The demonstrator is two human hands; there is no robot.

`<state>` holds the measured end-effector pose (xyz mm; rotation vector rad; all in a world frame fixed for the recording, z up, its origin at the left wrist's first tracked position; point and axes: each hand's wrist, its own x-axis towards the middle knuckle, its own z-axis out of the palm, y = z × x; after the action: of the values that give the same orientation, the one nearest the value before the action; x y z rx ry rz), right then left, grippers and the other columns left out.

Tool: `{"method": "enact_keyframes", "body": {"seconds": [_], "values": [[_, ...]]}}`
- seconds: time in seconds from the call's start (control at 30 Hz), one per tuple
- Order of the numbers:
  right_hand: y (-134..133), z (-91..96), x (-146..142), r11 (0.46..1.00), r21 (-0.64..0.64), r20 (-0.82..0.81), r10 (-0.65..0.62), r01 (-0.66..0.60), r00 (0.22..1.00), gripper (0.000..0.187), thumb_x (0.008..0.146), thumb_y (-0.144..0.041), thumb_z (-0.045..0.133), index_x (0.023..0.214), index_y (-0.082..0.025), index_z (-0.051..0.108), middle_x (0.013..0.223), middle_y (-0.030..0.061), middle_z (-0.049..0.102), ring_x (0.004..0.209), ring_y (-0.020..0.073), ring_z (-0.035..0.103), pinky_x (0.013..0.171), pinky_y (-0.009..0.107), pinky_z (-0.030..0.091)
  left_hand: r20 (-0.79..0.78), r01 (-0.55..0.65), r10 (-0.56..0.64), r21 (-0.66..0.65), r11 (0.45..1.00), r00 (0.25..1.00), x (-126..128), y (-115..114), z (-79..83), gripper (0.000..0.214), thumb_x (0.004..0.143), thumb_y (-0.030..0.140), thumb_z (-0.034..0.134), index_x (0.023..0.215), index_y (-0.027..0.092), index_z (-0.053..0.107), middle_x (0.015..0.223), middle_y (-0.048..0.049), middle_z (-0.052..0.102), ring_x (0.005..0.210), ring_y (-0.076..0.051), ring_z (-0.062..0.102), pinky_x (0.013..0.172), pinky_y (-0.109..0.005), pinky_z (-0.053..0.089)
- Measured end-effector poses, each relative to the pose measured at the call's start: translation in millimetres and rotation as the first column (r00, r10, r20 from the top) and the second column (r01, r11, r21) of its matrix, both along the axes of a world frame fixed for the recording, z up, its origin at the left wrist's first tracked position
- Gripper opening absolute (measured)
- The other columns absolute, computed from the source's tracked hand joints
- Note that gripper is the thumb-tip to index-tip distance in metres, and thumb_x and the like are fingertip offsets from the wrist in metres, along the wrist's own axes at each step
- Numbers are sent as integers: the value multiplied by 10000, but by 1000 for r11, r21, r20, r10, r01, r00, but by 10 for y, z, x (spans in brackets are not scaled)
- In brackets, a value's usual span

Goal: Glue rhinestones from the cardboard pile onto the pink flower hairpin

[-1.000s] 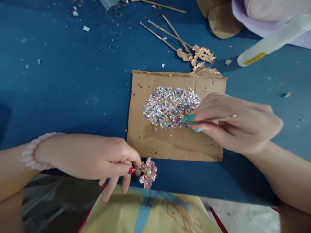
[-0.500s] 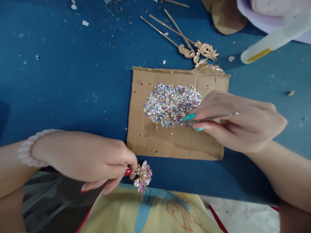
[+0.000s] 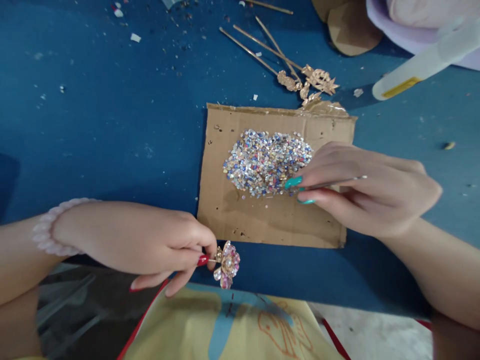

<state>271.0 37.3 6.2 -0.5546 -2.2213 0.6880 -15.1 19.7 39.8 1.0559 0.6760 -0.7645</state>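
My left hand (image 3: pixel 165 247) pinches the thin stem of a flower hairpin (image 3: pixel 228 264), its pink and clear stones round a pearl centre. The flower head sticks out to the right, just below the cardboard's near edge. In my right hand (image 3: pixel 367 187), thumb and fingers close on a thin metal tool (image 3: pixel 343 181), which looks like tweezers. Its tip reaches the lower right of a pile of small multicoloured rhinestones (image 3: pixel 262 160); the fingers hide part of it. The pile lies on a flat piece of cardboard (image 3: pixel 277 227).
Several gold hairpins (image 3: pixel 288 80) with ornate heads lie beyond the cardboard. A translucent white tube or bottle (image 3: pixel 420 67) leans in from the right, beside a lilac container (image 3: pixel 408 32) and brown rounded pieces (image 3: pixel 352 30). White scraps dot the blue table (image 3: pixel 105 130).
My left hand and the flower hairpin have shifted slightly right and up, the flower turning a little. My right hand stays nearly still at the rhinestone pile.
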Motion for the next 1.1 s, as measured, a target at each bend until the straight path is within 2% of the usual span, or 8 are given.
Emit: {"method": "enact_keyframes", "body": {"seconds": [0.23,0.5,0.7,0.87,0.97,1.1], "values": [[1,-11,-18,1000,-2,-1,-17,17,1000,115,929,-122,675,923,-237,670,828,22,759,749,187,732,703,386,606,70,-29,32,-34,999,997,-31,39,12,225,999,220,432,1128,215,617,808,-16,764,403,-79,472,470,-181,390],[-6,18,-11,1000,-9,22,-5,5,1000,122,931,-114,665,929,-236,671,829,31,761,753,191,737,706,389,612,117,-110,111,-19,994,987,-31,84,9,121,1035,237,421,1040,223,541,843,9,720,452,-71,516,543,-196,416],[0,0,-12,1000,1,-19,-12,12,1000,132,938,-126,655,959,-253,685,834,18,761,759,191,745,709,375,621,151,-253,244,39,967,958,-65,99,-48,93,1061,266,419,1098,249,503,841,27,693,519,-78,597,518,-180,415],[6,0,-17,1000,22,-28,-6,6,1000,106,939,-130,662,959,-231,684,822,33,758,763,187,746,703,360,622,170,-356,353,-10,934,920,-108,100,-130,215,1097,322,309,1145,238,500,875,-13,707,532,-88,640,502,-189,443],[5,-1,-25,1000,8,-26,-11,11,1000,112,947,-145,651,955,-253,685,816,19,756,762,189,747,704,365,628,179,-368,363,-6,930,915,-125,96,-160,218,1097,341,323,1135,225,504,914,-37,715,551,-96,661,495,-194,444],[7,-5,-26,1000,14,-30,2,-2,1000,110,930,-123,671,948,-230,686,807,31,749,750,187,739,699,362,622,188,-369,360,14,929,914,-120,98,-160,196,1087,335,360,1176,230,499,935,-47,723,557,-105,677,489,-199,449]]}}
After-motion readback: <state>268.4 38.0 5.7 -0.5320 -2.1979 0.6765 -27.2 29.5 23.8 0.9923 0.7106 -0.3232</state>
